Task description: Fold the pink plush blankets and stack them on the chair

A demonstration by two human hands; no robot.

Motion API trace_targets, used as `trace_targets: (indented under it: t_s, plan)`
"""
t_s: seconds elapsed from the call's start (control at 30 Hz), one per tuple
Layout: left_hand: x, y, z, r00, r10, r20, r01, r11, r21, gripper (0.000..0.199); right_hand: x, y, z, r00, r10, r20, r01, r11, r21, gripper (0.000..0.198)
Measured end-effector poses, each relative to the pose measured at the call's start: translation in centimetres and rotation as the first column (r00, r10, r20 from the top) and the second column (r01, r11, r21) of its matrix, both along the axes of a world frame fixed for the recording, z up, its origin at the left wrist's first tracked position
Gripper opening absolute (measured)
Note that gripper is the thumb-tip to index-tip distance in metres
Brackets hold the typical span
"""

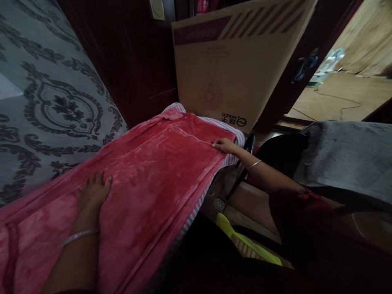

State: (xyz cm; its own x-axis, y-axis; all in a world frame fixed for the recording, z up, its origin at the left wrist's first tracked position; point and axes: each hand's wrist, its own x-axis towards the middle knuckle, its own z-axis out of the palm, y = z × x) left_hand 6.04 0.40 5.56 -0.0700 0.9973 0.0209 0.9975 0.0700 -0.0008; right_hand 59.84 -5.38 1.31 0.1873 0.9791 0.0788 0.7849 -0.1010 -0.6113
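Observation:
Plush red-pink trousers [147,179] lie spread lengthwise over a narrow raised surface covered in striped cloth [240,141]. My left hand [94,190] rests flat on the plush fabric at the left, fingers apart. At the far right corner, my right hand [225,145] pinches the edge of the same fabric between thumb and fingers. A fold line runs across the fabric near its far end. Whether the piece is truly trousers or another garment is partly unclear, as its near end runs out of view.
Behind the far end stands a large cardboard box [232,69]. Patterned wallpaper [64,106] borders the left. On the right is a chair with a grey cover [352,155]. A yellow-green object [245,241] lies low beside my legs. An open doorway shows a floor [346,94] with a cable.

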Motion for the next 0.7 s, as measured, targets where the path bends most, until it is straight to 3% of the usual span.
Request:
trace_targets:
  t_s: [0.3, 0.53, 0.7]
  plan:
    - [-0.2, 0.0, -0.2, 1.0, -0.016, 0.012, 0.016, 1.0, 0.021, 0.074, -0.1, -0.6, 0.6, 0.997, -0.068, -0.047, 0.063, 0.993, -0.101, 0.028]
    - [-0.5, 0.3, -0.5, 1.0, -0.012, 0.015, 0.012, 1.0, 0.025, 0.075, -0.2, -0.3, 1.3, 0.994, -0.066, 0.083, 0.077, 0.986, -0.145, 0.01]
    - [-0.5, 0.1, -0.6, 0.999, -0.026, 0.025, 0.024, 0.998, 0.06, 0.073, -3.3, 0.4, 1.5, 0.975, -0.051, 0.216, 0.057, 0.998, -0.024, 0.055]
